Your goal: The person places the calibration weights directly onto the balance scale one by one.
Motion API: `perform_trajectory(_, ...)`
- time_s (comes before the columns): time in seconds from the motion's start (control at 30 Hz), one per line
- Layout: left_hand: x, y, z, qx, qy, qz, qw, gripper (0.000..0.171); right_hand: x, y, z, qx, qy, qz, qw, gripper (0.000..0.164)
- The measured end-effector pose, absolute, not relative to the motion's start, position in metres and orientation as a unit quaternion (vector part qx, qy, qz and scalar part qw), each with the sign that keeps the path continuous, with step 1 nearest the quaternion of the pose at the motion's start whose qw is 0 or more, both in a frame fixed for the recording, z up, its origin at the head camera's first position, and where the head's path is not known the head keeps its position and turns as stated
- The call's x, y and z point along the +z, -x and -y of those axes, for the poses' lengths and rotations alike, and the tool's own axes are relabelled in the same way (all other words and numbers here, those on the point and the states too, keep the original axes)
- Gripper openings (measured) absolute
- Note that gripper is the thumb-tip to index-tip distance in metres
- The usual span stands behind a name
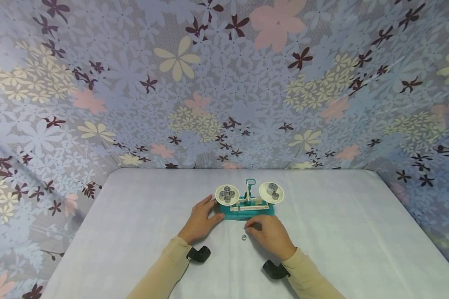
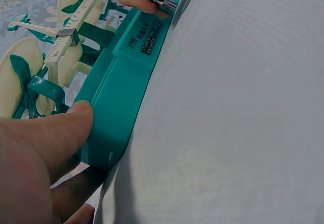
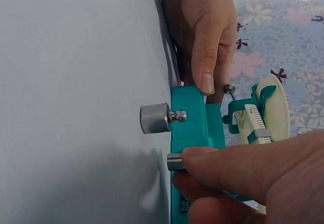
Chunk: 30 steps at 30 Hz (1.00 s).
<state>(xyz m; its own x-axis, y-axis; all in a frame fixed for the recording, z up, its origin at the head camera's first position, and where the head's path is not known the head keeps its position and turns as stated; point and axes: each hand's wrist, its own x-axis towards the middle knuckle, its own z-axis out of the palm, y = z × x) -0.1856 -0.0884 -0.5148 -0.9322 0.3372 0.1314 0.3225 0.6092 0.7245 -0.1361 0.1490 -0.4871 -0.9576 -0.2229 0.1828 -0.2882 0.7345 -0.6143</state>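
Observation:
A green balance scale (image 1: 243,214) stands on the table. My left hand (image 1: 202,220) grips the left end of its base, the thumb on the base's surface and other fingers round the end. Just in front of the scale my right hand (image 1: 271,234) pinches a small metal weight (image 3: 174,162) between thumb and fingertips. A larger knobbed weight (image 3: 154,119) stands on the table near that hand. Several metal weights sit in the left cream pan (image 1: 220,201). The right pan (image 1: 280,199) bears a larger and a smaller weight.
A pale cloth covers the table (image 1: 340,232). Flower-patterned fabric (image 1: 224,83) rises behind and at both sides of it. A scale beam with a metal slider (image 2: 68,36) runs between the pans. Black wrist devices (image 1: 199,254) sit at both sleeves.

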Motion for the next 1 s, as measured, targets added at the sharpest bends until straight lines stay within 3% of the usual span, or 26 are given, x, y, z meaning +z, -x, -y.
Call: perform_trajectory(1.0,-0.511,0.183,0.088,0.411,-0.177,-0.894,0.013,0.061,-0.465,0.129,-0.153,0.349,-0.162,0.917,0.102,0.008)
